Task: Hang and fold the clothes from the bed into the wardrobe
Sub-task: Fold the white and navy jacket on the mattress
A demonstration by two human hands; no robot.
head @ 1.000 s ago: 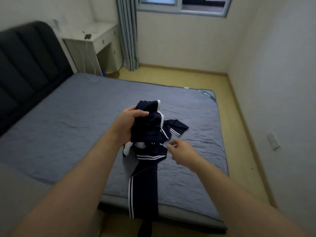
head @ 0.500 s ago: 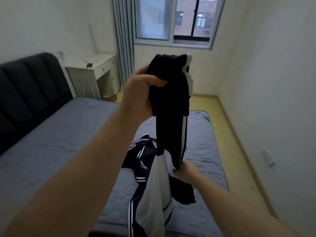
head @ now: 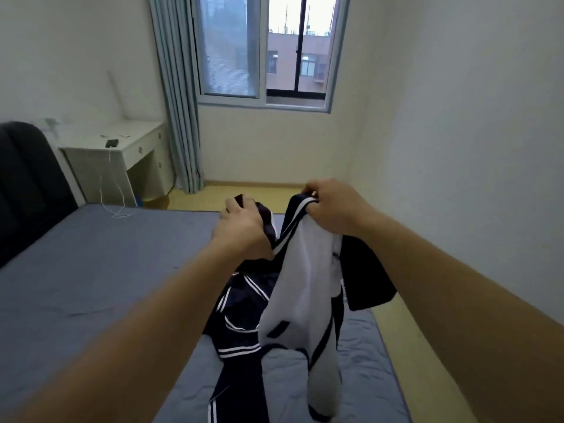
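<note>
A navy and white jacket (head: pixel 302 288) with white stripes hangs in the air above the near right part of the bed (head: pixel 100 270). My left hand (head: pixel 244 230) grips its dark top edge on the left. My right hand (head: pixel 338 209) pinches the striped edge on the right, so the white lining faces me. More navy clothing with white stripes (head: pixel 241 325) lies on the grey mattress below, and one part trails off the near edge. No wardrobe is in view.
A dark padded headboard (head: pixel 27 184) stands at the left. A white desk (head: pixel 119 154) with a phone and a cable sits in the far left corner beside a blue curtain (head: pixel 177 111) and a window (head: pixel 265 47). A white wall (head: pixel 473 148) runs close along the right, past a strip of yellow floor.
My left hand lifted the jacket off the bed, then came down lower. My right hand moved up from the hem to its top edge, and the jacket is now spread between both hands.
</note>
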